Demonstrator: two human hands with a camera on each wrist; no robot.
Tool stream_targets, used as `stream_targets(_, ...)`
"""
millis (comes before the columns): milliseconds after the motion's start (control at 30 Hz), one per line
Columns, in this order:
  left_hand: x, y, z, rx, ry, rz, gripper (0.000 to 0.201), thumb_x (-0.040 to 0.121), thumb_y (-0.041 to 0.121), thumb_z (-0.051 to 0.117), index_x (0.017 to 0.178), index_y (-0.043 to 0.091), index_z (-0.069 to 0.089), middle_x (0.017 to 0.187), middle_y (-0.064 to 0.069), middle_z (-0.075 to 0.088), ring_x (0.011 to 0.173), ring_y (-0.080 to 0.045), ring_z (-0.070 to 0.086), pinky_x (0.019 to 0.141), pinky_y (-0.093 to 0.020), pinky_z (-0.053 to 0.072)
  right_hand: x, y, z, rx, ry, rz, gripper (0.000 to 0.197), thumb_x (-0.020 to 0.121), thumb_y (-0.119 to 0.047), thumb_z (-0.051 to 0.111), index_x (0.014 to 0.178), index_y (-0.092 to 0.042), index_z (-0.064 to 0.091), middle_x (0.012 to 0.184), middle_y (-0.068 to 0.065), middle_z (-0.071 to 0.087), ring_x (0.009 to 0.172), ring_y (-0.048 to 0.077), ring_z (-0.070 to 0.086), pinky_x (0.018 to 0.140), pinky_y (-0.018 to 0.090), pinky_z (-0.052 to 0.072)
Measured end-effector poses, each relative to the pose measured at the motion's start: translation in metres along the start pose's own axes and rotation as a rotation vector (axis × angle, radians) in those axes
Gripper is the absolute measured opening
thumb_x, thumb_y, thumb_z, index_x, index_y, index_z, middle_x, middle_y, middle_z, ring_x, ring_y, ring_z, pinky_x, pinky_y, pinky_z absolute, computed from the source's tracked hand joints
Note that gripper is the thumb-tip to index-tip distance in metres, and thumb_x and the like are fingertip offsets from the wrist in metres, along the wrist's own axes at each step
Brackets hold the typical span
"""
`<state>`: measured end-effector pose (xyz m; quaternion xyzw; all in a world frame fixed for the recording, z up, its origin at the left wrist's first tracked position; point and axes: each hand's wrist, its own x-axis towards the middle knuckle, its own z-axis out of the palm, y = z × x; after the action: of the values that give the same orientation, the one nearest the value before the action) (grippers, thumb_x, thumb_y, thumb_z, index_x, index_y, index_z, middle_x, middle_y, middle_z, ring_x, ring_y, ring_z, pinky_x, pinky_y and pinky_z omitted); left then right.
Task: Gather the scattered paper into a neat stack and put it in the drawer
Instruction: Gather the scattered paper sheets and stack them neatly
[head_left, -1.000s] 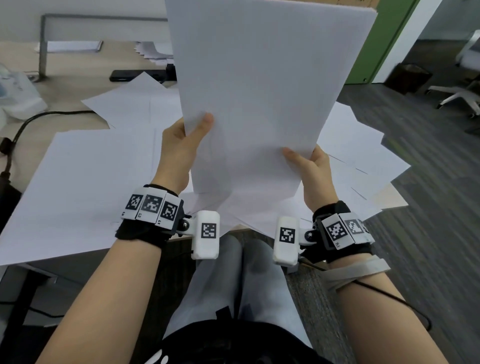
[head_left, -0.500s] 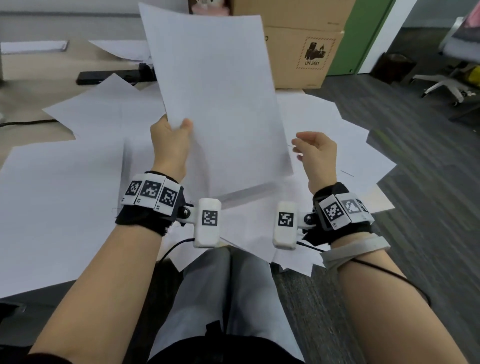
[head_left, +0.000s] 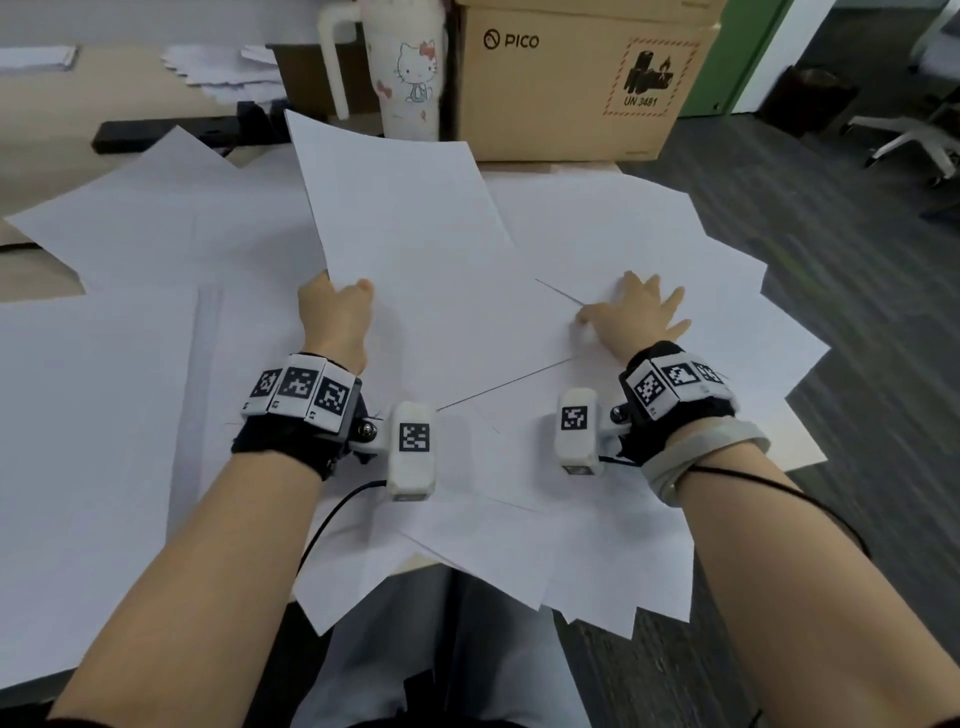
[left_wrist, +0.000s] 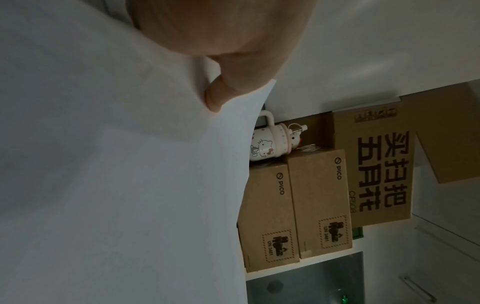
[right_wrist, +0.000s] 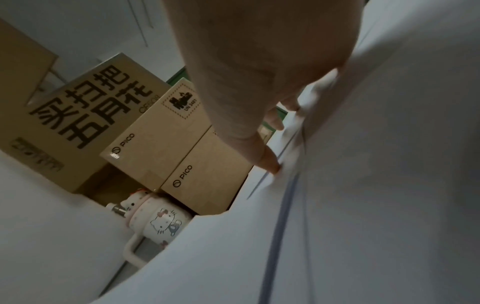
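**Thin sheets, one bundle in hand, plenty loose on the desk**

From my seat at the controls, the left third of the head view is wide white sheets (head_left: 93, 395) lying flat and overlapping on the desk (head_left: 36, 270), whose pale wood shows only at the left edge. I judge them very light, limp and slick on one another, so they will slide and fan rather than lift as one; better to press and sweep them together, then take the pile by a long edge with a thumb on top.

At centre my left hand (head_left: 335, 319) pinches the near left edge of the held paper (head_left: 405, 249), thumb on top and fingers curled underneath, as the left wrist view confirms. That paper bows upward toward the upper middle of the frame, its far corner raised in front of a cartoon-printed mug (head_left: 405, 67). Whether it is one sheet or several I cannot tell.

Right of centre my right hand (head_left: 641, 317) lies spread, fingers straight, resting flat on the scattered sheets (head_left: 691, 249) and gripping nothing. Those sheets splay in a jagged fan past the desk's right and near edges.

In the upper right stands a stiff brown cardboard box (head_left: 566, 83). No drawer is in view
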<state>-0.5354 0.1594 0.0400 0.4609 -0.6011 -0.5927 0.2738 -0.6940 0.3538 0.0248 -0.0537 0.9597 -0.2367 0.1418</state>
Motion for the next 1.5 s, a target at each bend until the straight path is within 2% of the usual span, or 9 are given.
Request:
stream_targets(200, 0.007, -0.005, 0.001, 0.09, -0.027, -0.038, 0.007, 0.094, 0.004, 0.048, 0.097, 0.01, 0.049, 0.08, 0.001, 0.049, 0.084, -0.018, 0.044, 0.051, -0.01, 0.037, 0.006, -0.009, -0.006, -0.052, -0.161, 0.078, 0.082, 0.09, -0.029, 0.052, 0.153, -0.022, 0.0, 0.159, 0.007, -0.016, 0.145, 0.033, -0.017, 0.113, 0.057, -0.011)
stream_targets(300, 0.004, -0.005, 0.0, 0.068, -0.034, -0.055, 0.01, 0.095, 0.006, 0.047, 0.092, 0.012, 0.054, 0.076, 0.006, 0.049, 0.073, -0.014, 0.044, 0.043, -0.006, 0.035, 0.007, -0.009, -0.006, -0.111, -0.176, 0.063, 0.075, 0.095, -0.029, 0.045, 0.153, -0.021, -0.002, 0.159, 0.009, -0.016, 0.145, 0.035, -0.015, 0.113, 0.057, -0.01)
stream_targets(533, 0.006, -0.007, 0.001, 0.009, -0.029, -0.111, 0.012, 0.095, 0.007, 0.049, 0.089, 0.016, 0.055, 0.095, 0.0, 0.057, 0.085, -0.019, 0.047, 0.064, -0.022, 0.041, 0.005, -0.005, 0.0, -0.174, -0.173, 0.0, 0.067, 0.097, -0.033, 0.033, 0.152, -0.024, -0.002, 0.159, 0.007, -0.018, 0.145, 0.031, -0.018, 0.111, 0.06, -0.011)
stream_targets(733, 0.005, -0.006, -0.002, 0.002, -0.053, -0.142, 0.025, 0.095, 0.009, 0.051, 0.074, 0.022, 0.052, 0.097, -0.002, 0.056, 0.085, -0.019, 0.046, 0.076, -0.026, 0.041, 0.008, -0.003, -0.002, -0.084, -0.087, -0.032, 0.039, 0.098, -0.027, 0.031, 0.136, -0.025, 0.039, 0.16, 0.008, 0.005, 0.147, 0.032, -0.003, 0.112, 0.061, -0.006)
stream_targets(833, 0.004, -0.003, -0.011, -0.018, -0.041, -0.159, 0.015, 0.095, 0.011, 0.052, 0.083, 0.019, 0.057, 0.097, -0.002, 0.056, 0.086, -0.019, 0.048, 0.077, -0.029, 0.043, 0.004, -0.006, -0.012, 0.03, -0.022, -0.038, 0.029, 0.098, -0.018, 0.031, 0.108, -0.02, 0.058, 0.135, 0.011, 0.045, 0.137, 0.032, 0.029, 0.112, 0.057, 0.011)
stream_targets(933, 0.001, 0.001, -0.022, -0.046, 0.013, -0.133, 0.009, 0.095, 0.01, 0.051, 0.101, 0.015, 0.057, 0.098, -0.001, 0.057, 0.089, -0.019, 0.05, 0.083, -0.033, 0.044, -0.004, -0.008, -0.019, 0.127, 0.045, -0.062, 0.031, 0.098, -0.018, 0.032, 0.071, -0.013, 0.046, 0.098, 0.011, 0.051, 0.11, 0.033, 0.051, 0.103, 0.046, 0.033)
stream_targets(1133, -0.01, 0.002, -0.043, -0.05, 0.053, -0.094, 0.009, 0.096, 0.011, 0.051, 0.102, 0.016, 0.055, 0.092, 0.004, 0.056, 0.089, -0.017, 0.049, 0.082, -0.027, 0.042, -0.028, -0.011, -0.023, 0.234, 0.205, -0.197, 0.036, 0.098, -0.009, 0.031, 0.063, -0.014, 0.029, 0.077, 0.009, 0.044, 0.079, 0.027, 0.038, 0.062, 0.027, 0.02)
stream_targets(1367, -0.024, -0.008, -0.058, 0.052, -0.021, -0.074, 0.009, 0.096, 0.009, 0.049, 0.092, 0.015, 0.053, 0.103, -0.001, 0.054, 0.093, -0.016, 0.048, 0.081, -0.023, 0.039, -0.075, -0.019, -0.022, 0.416, 0.349, -0.48, 0.042, 0.097, -0.005, 0.034, 0.061, -0.02, 0.019, 0.058, -0.004, 0.027, 0.063, 0.022, 0.024, 0.056, 0.03, 0.011)
stream_targets(1500, -0.033, -0.014, -0.065, 0.066, -0.074, -0.07, 0.009, 0.095, 0.005, 0.05, 0.095, 0.014, 0.053, 0.082, 0.002, 0.056, 0.083, -0.019, 0.054, 0.066, -0.022, 0.044, -0.106, -0.03, -0.028, 0.51, 0.371, -0.684, 0.043, 0.099, -0.01, 0.038, 0.063, -0.026, 0.021, 0.056, -0.01, 0.025, 0.053, 0.008, 0.022, 0.049, 0.023, 0.019)
